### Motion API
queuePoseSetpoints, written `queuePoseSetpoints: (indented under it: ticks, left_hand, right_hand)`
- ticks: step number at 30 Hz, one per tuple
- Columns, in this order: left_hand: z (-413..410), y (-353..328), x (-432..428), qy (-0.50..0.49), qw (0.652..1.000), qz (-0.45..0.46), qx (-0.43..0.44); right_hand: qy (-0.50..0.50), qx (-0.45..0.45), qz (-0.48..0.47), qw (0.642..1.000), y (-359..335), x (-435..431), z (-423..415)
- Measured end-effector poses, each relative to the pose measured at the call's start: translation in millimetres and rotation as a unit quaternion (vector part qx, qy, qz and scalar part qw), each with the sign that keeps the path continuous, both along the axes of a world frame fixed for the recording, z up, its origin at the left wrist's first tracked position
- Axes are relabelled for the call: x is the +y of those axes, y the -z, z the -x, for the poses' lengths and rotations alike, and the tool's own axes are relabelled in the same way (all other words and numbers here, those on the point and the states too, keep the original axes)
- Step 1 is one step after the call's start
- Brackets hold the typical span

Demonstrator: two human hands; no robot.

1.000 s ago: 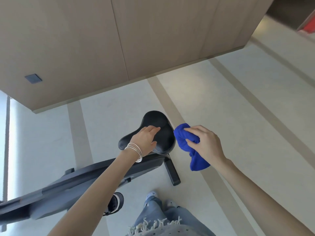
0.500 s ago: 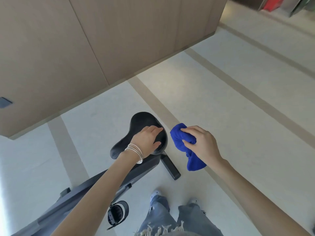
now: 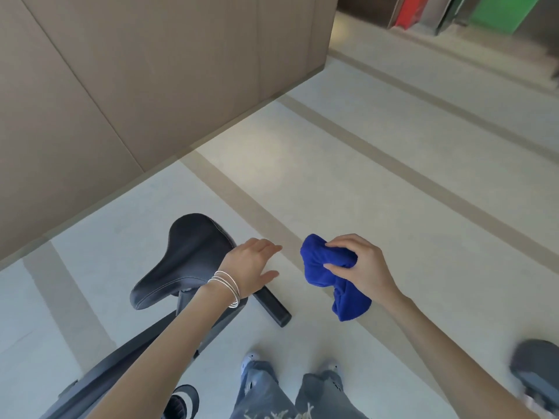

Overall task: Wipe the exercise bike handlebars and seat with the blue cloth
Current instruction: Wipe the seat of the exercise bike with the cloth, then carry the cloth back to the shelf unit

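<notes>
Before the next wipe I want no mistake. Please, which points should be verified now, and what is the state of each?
1. Blue cloth gripped by right hand: ok, fingers curl round it.
2. Cloth touching the seat: not ok, it hangs apart, to the seat's right.
3. Left hand steadying the seat: cannot tell; it is open at the seat's right edge.
4. Seat top reachable: ok, most of it shows uncovered.
5. Handlebars in view: not ok, out of frame.
</notes>
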State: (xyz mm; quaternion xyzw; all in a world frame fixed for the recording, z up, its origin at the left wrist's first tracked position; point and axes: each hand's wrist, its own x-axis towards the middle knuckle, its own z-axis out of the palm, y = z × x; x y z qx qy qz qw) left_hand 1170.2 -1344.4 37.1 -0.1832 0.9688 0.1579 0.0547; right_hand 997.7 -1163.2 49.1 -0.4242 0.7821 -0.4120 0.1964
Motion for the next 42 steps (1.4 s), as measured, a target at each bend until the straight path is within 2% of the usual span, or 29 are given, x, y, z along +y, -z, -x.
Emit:
queuePoseSetpoints:
  ticks: [10,23,31,42]
  left_hand:
    - [101,3,78,0.094,0.991,0.083,-0.039]
    - [236,19,186,0.214,0.967,0.117,-0.069]
    - [287,24,184,0.262,0.953,0.113,-0.096]
    - [396,12,139,0.313,0.943,0.101,-0.042]
  right_hand:
    - [0.102,-0.051,-0.014,0.993,10,116,78]
    - [0.219,-0.085,-0.027,0.972,22,247,147]
    - [0.27,-0.103,-0.023,0.957,26,249,180]
    - [0.314,-0.066,-0.018,0.947,20,205,255]
